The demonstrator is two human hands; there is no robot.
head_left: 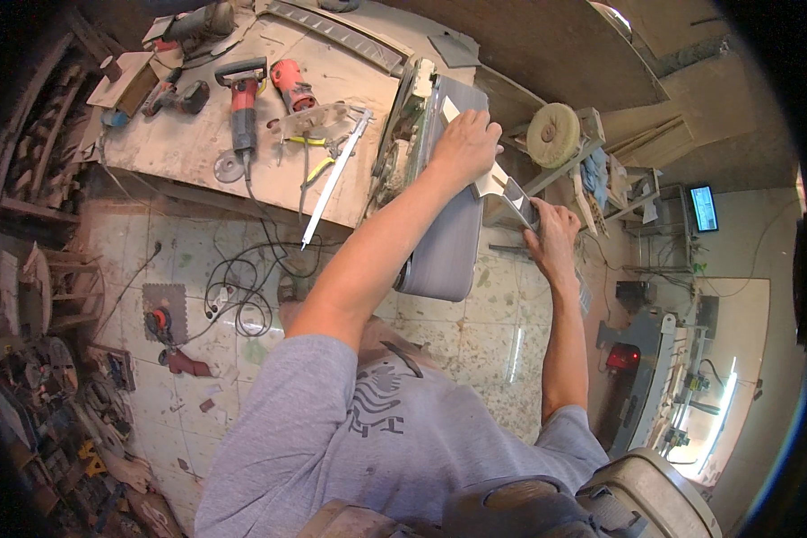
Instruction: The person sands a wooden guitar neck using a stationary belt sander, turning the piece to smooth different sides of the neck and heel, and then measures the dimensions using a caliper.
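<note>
A belt sander (446, 255) with a wide grey belt stands at the right end of the workbench. Across the belt lies a long, flat, pale piece (488, 183) with a pointed far end and a dark, shiny section near me. My left hand (466, 145) is closed over its middle, against the belt. Off the belt's right side, the fingers of my right hand (554, 238) are wrapped round the dark end. The fingers hide part of the piece, so I cannot tell its exact kind.
Red-and-black power tools (242, 108), yellow-handled pliers (318, 169) and a long white ruler-like strip (336, 179) lie on the workbench (170, 148). A round buffing wheel (553, 134) stands right of the sander. Black cables (242, 287) coil on the tiled floor.
</note>
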